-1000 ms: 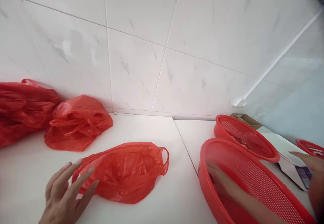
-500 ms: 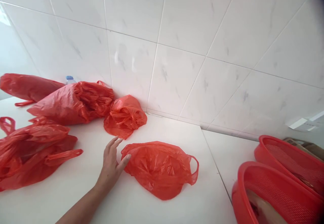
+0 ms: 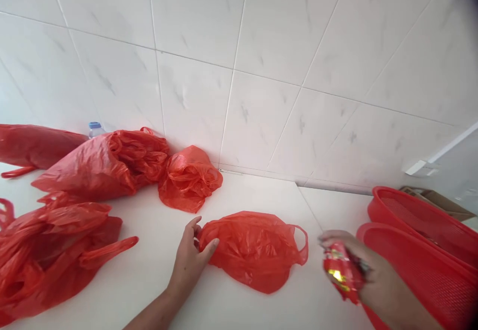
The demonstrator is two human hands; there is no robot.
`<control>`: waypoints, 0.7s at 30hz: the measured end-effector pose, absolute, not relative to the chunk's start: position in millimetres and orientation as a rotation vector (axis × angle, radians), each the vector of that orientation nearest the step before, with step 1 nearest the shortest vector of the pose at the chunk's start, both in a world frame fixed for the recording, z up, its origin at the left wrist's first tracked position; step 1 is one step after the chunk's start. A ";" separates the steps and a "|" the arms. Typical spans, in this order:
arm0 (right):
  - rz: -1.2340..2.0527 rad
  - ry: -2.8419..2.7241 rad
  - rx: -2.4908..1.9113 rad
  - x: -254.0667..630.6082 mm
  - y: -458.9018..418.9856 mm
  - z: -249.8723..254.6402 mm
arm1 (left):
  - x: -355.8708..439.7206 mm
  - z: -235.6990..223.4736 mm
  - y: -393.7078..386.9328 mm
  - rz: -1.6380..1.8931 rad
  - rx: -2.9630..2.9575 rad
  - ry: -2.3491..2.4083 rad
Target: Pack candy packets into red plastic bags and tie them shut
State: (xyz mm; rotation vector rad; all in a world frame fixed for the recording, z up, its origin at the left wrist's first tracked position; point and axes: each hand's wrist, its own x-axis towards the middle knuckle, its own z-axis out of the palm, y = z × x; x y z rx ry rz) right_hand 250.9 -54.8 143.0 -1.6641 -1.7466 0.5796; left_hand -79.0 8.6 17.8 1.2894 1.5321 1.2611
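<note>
A red plastic bag (image 3: 254, 250) lies spread on the white table, its loop handle pointing right. At its left end my left hand (image 3: 190, 255) has curled fingers by the edge and the thumb over the film, lightly gripping it. My right hand (image 3: 362, 270), blurred by motion, is closed on shiny red and gold packets (image 3: 339, 273); how many I cannot tell. It is above the table between the bag and the near red plastic basket (image 3: 411, 265). Behind that stands a second red basket (image 3: 407, 210).
More red plastic bags lie on the left: a loose one (image 3: 56, 250), a full-looking one (image 3: 100, 163), a long one (image 3: 37, 146) and a crumpled one (image 3: 190, 178). A blue-capped bottle (image 3: 95, 129) stands behind them. A tiled wall (image 3: 194, 96) borders the table (image 3: 254, 185). Cardboard (image 3: 440, 203) shows behind the baskets.
My right hand has come up out of the near basket and moved left, now with red and gold packets in it. My left hand's fingers have curled closer around the bag's edge. The view has shifted slightly.
</note>
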 end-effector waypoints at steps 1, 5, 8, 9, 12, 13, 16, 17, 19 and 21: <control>0.685 -1.784 -1.612 228.4 -49.8 138.5 | -79.8 18.8 8.4 1.261 1.269 1.512; 0.866 -1.827 -1.413 157.9 -21.1 117.1 | -84.4 20.0 9.7 1.267 1.230 1.409; 0.820 -1.901 -1.480 128.8 2.1 92.9 | -86.0 16.5 12.5 1.250 1.205 1.355; 0.785 -1.923 -1.537 123.2 8.6 83.8 | -86.0 15.0 13.4 1.247 1.184 1.310; 0.639 -1.903 -1.697 115.6 20.1 61.1 | -85.1 12.6 14.9 1.239 1.126 1.146; 0.598 -1.878 -1.729 115.6 20.5 57.1 | -84.9 12.9 15.0 1.223 1.109 1.095; 0.529 -1.791 -1.806 123.0 10.5 59.0 | -85.5 16.0 15.5 1.167 1.015 0.972; 0.519 -1.756 -1.839 128.4 3.7 63.9 | -86.3 17.3 16.0 1.149 0.962 0.935; 0.477 -1.682 -1.912 145.4 -14.3 77.2 | -88.5 20.0 17.4 1.121 0.850 0.871; 0.365 -1.636 -1.970 173.3 -37.1 92.3 | -91.3 22.5 18.6 1.092 0.751 0.798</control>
